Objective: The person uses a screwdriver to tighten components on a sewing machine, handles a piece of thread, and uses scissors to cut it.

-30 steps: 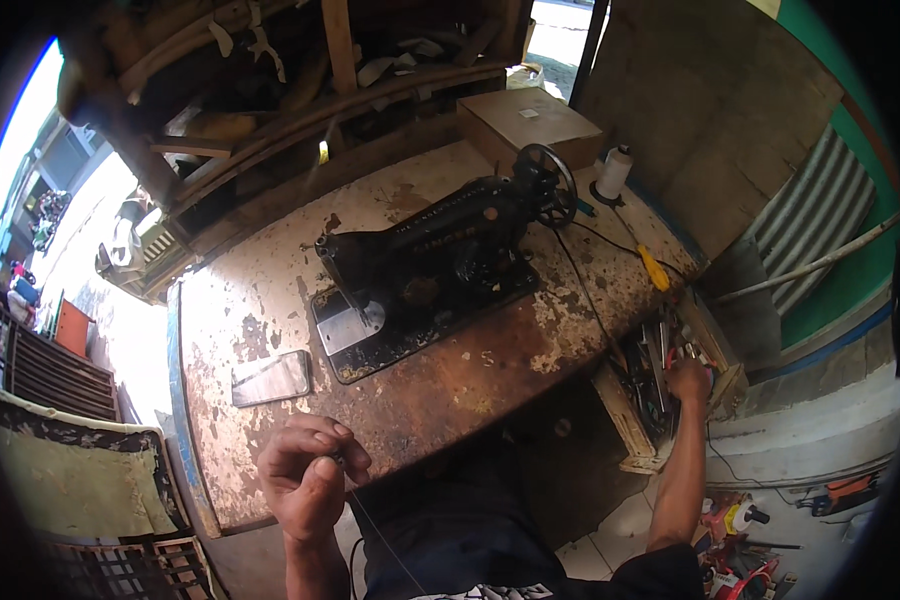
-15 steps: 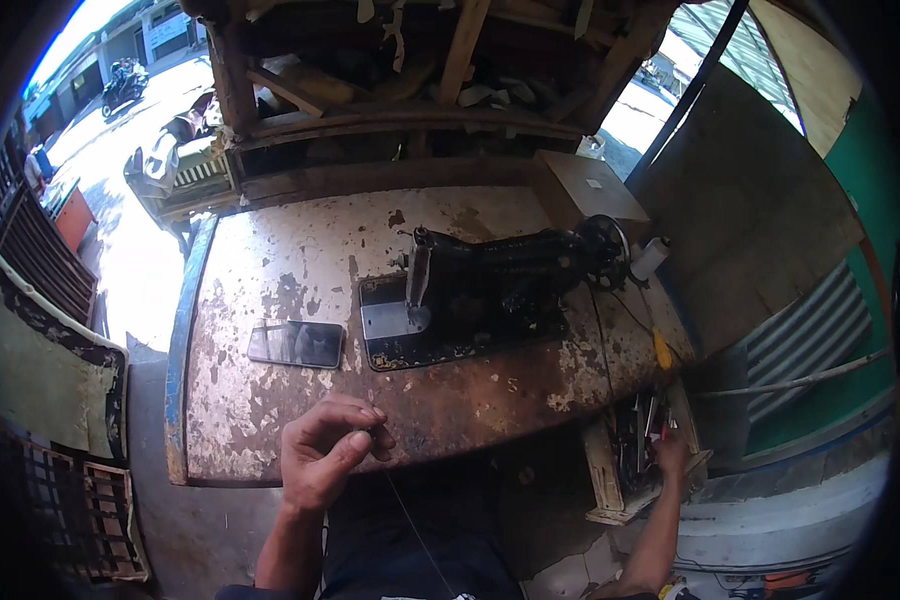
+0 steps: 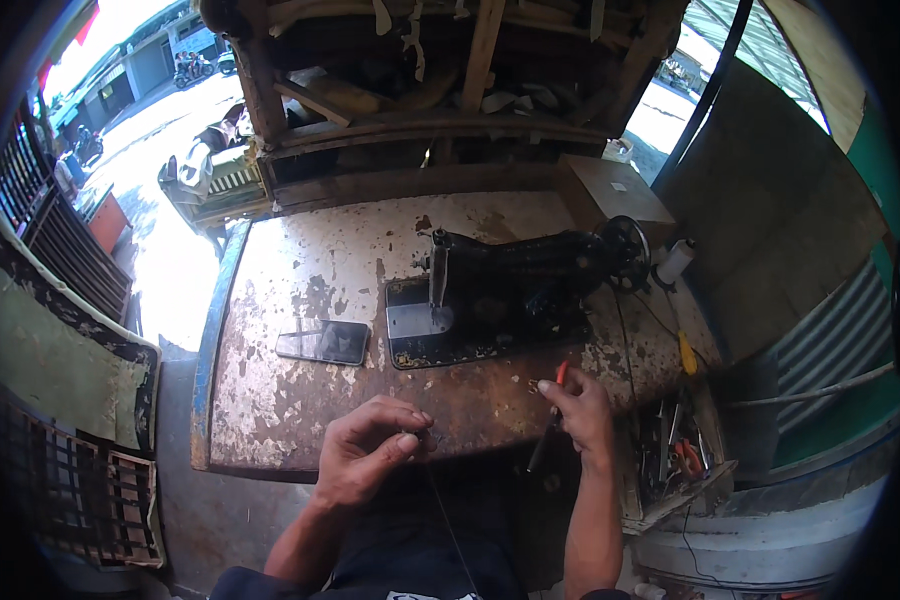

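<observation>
My left hand point(image 3: 365, 452) is above the table's front edge, thumb and fingers pinched on a small dark piece whose kind I cannot make out. From it a thin thread point(image 3: 450, 520) runs down toward my lap. To its right my right hand point(image 3: 580, 410) grips a slim tool point(image 3: 543, 448) with a red end above the fingers and a dark shaft pointing down. Something small and brass-coloured shows by its thumb. Beyond both hands stands a black sewing machine point(image 3: 530, 265) on the worn wooden table point(image 3: 320, 420).
A phone point(image 3: 322, 342) lies left of the machine. An open drawer point(image 3: 682, 465) with several tools is at the right front. A white thread spool point(image 3: 675, 262), a yellow-handled tool point(image 3: 687, 353) and a box point(image 3: 620, 190) are on the right. Wooden shelving point(image 3: 440, 130) rises behind.
My right hand has come out of the drawer with the slim red-ended tool and moved left, over the table's front edge. My left hand keeps its pinch; the whole view has shifted slightly.
</observation>
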`<move>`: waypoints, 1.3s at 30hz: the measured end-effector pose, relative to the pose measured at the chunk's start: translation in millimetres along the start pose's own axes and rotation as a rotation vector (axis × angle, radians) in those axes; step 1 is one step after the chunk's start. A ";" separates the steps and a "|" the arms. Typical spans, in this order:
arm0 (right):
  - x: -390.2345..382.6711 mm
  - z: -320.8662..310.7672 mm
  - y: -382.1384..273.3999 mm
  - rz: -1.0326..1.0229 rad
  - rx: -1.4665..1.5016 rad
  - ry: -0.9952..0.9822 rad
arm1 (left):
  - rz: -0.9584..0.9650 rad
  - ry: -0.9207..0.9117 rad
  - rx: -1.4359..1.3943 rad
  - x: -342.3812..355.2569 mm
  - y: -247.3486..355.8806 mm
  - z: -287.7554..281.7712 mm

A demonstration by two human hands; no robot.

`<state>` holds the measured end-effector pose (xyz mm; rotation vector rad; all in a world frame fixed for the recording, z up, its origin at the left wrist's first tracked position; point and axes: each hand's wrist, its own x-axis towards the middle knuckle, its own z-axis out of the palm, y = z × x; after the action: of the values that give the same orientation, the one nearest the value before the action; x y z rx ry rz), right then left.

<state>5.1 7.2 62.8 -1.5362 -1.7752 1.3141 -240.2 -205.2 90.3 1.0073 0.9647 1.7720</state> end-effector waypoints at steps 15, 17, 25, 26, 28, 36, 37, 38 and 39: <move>47.5 24.4 11.4 -0.997 -0.828 0.053 | 0.128 0.068 -0.026 -5.5 0.8 -22.9; 58.0 24.3 10.7 -0.893 -0.904 -0.013 | 0.138 0.031 -0.026 0.6 -1.9 -22.2; -28.9 13.2 -23.9 -0.886 -0.408 -0.054 | 0.175 0.073 0.086 6.8 5.3 -25.7; -45.4 4.6 -29.2 -0.879 -0.414 -0.064 | 0.145 0.069 0.057 7.7 3.6 -23.8; -80.0 -8.6 -45.3 -1.038 -0.491 0.081 | 0.127 0.072 0.044 9.9 3.1 -15.2; -118.3 -14.2 -65.6 -1.241 -0.552 0.126 | 0.024 -0.023 0.145 21.6 -8.8 7.4; -115.4 -19.1 -53.0 -1.186 -0.544 0.166 | 0.000 0.010 0.186 18.7 -8.9 6.2; -112.4 -27.9 -41.6 -1.137 -0.550 0.211 | -0.012 0.040 0.217 19.5 -8.2 6.3; -110.8 -37.3 -25.5 -0.927 -0.546 0.295 | 0.130 0.015 0.498 22.2 -10.1 -4.5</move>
<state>53.8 -80.3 128.3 -0.8154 -2.2909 0.1585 -248.0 -182.2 85.0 1.3907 1.4192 1.6782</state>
